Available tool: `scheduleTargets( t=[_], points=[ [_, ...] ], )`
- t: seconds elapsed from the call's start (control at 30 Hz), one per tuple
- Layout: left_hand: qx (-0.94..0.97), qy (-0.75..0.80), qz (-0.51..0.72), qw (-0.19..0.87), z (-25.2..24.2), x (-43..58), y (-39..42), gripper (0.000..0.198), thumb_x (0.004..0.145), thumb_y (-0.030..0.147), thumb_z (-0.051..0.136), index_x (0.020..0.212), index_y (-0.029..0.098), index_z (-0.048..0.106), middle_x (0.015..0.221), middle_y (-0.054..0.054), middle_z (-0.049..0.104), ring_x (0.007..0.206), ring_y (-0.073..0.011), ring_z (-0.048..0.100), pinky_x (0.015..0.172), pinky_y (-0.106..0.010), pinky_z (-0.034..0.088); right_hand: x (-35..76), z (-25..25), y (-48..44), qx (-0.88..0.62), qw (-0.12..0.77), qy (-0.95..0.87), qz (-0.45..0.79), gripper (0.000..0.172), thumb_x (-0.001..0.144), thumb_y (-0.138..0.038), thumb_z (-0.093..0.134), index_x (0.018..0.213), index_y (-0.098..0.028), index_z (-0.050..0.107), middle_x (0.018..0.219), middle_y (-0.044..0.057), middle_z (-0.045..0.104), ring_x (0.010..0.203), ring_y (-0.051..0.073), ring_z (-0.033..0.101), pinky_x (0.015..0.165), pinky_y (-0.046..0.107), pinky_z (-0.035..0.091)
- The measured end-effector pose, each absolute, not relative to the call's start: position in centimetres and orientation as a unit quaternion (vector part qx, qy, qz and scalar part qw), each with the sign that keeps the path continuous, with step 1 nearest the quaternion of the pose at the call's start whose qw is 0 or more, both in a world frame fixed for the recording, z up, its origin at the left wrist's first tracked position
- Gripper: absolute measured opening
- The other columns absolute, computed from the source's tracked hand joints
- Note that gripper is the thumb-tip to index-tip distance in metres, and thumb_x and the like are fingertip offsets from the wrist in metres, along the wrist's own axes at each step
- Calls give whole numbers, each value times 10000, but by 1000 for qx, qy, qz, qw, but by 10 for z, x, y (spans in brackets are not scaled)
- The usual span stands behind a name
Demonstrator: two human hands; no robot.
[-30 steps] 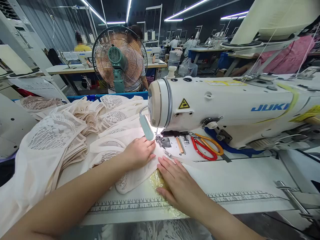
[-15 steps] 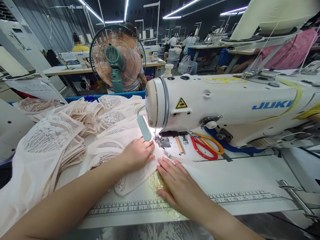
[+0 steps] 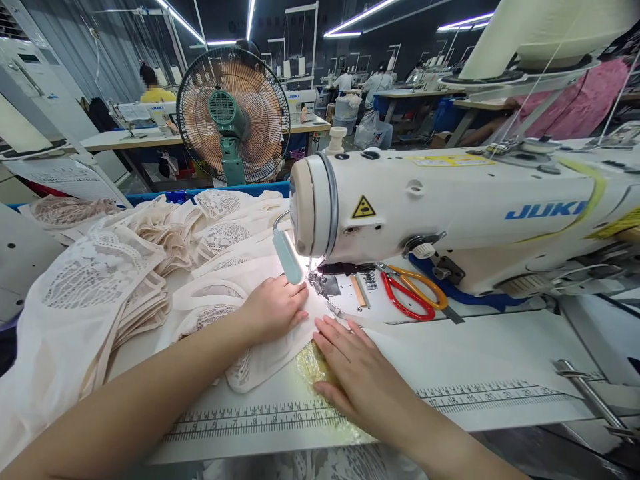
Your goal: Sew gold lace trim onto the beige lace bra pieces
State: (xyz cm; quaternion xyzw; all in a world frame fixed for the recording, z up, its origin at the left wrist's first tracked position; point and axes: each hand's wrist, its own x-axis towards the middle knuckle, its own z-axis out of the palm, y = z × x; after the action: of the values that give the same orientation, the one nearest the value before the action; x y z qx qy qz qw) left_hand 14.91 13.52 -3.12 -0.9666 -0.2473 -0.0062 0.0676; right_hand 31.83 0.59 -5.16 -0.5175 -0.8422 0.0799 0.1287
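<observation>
A pale beige bra piece (image 3: 273,363) with lace panels lies on the sewing machine bed, its upper edge near the lit presser foot (image 3: 316,283). My left hand (image 3: 275,308) rests palm down on this fabric, fingers laid out just left of the foot. Below and right of the foot, my right hand (image 3: 357,367) lies flat with fingers spread, its fingertips at the fabric's edge and its thumb over a yellowish taped patch (image 3: 311,367). The white sewing machine (image 3: 400,200) stands over the work. Its needle area is small and partly hidden by a grey-green guard (image 3: 289,259).
Scissors with red and orange handles (image 3: 407,298) lie on the bed right of the foot. Stacked lace bra pieces (image 3: 95,273) pile up at left. A printed ruler (image 3: 480,398) runs along the front edge. Behind stands a fan (image 3: 233,117); other people sit farther back.
Both hands and the fabric under them look almost unmoved. The view has shifted very slightly, and the person behind the fan is more hidden.
</observation>
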Motion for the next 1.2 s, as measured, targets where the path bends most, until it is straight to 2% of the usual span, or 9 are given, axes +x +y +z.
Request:
scheduleTargets(
  t=[0.3, 0.43, 0.57, 0.7, 0.83, 1.03, 1.2],
  points=[
    [-972, -211, -47, 86, -31, 143, 156, 310, 909, 326, 447, 1150, 154, 540, 1134, -122, 604, 1007, -253, 556, 771, -352, 461, 311, -45, 17, -532, 102, -836, 89, 567, 880, -423, 488, 1300, -42, 487, 1407, 186, 415, 1321, 314, 361, 1079, 529, 330],
    [-983, -144, -80, 81, -22, 141, 170, 269, 916, 305, 407, 1047, 156, 588, 1027, -118, 635, 970, -252, 571, 827, -393, 459, 307, -40, 23, -548, 89, -825, 104, 588, 866, -402, 513, 1325, -39, 457, 1434, 185, 374, 1331, 311, 344, 1070, 493, 354],
    [-989, -106, -79, 61, -14, 143, 150, 267, 926, 240, 364, 943, 155, 617, 976, -101, 647, 889, -217, 594, 793, -372, 481, 306, -37, 27, -550, 98, -819, 131, 587, 841, -375, 547, 1317, -41, 464, 1427, 184, 392, 1324, 306, 357, 1074, 471, 352],
    [-988, -130, -67, 47, -23, 142, 115, 276, 880, 125, 404, 1102, 95, 565, 1082, -152, 623, 977, -241, 581, 829, -385, 495, 307, -39, 28, -549, 136, -811, 148, 565, 793, -312, 597, 1281, -48, 492, 1393, 185, 444, 1302, 296, 393, 1076, 459, 358],
    [-986, -145, -65, 54, -32, 134, 111, 364, 894, 116, 399, 1249, 62, 462, 1234, -171, 564, 1107, -257, 527, 920, -415, 463, 310, -43, 27, -542, 167, -811, 147, 510, 789, -247, 578, 1252, -43, 511, 1371, 203, 463, 1289, 297, 413, 1059, 475, 381],
    [-991, -107, -68, 48, -30, 128, 133, 291, 940, 160, 390, 1194, 127, 528, 1209, -108, 598, 1098, -232, 529, 903, -410, 452, 313, -46, 26, -552, 139, -811, 136, 532, 819, -261, 539, 1299, -38, 481, 1408, 179, 422, 1313, 299, 378, 1060, 468, 378],
    [-990, -97, -77, 64, -29, 127, 141, 283, 956, 169, 363, 1164, 131, 552, 1207, -95, 604, 1087, -231, 532, 872, -385, 448, 310, -43, 31, -569, 122, -803, 132, 540, 822, -284, 545, 1306, -51, 482, 1419, 172, 405, 1325, 294, 361, 1066, 471, 364]
  ],
)
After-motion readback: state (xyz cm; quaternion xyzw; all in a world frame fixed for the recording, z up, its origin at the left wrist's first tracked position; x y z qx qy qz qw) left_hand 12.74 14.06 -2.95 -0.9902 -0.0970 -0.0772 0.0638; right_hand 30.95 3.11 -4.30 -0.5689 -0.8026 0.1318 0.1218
